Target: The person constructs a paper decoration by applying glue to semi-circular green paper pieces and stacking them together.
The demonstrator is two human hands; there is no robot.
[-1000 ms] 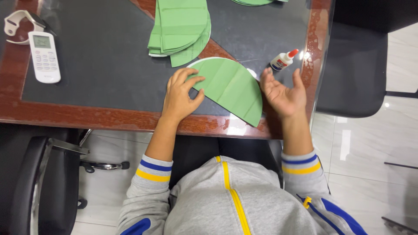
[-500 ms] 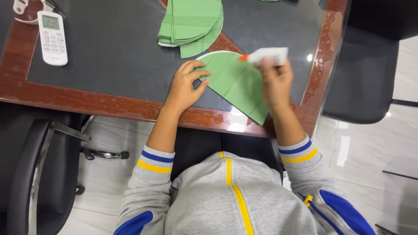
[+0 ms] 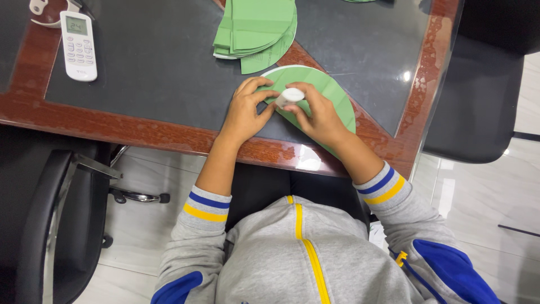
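Right hand [image 3: 318, 115] is wrapped around a small white glue bottle [image 3: 289, 95], pointed tip down toward the left edge of a green semicircular paper piece [image 3: 329, 93]. Left hand [image 3: 244, 110] has its fingers curled, fingertips touching the bottle's end and the paper edge beside it; it grips nothing on its own, as far as I can tell.

The paper lies flat on the glass-topped wooden desk [image 3: 140, 132], near the front edge, partly under both hands.

Handling notes:
- Paper: thin, light, floppy, probably creases easily. Best pinned flat with fingertips near the edge being worked; lift by the curved rim, not the middle.
- Bottle: light, likely soft plastic, so grip around the barrel and squeeze gently.
- Glass under the paper is slick, so the sheet likely slides unless it's held down.

Stack of similar green paper pieces [image 3: 256, 28] sits further back; white remote control [image 3: 79, 45] at far left, well apart.
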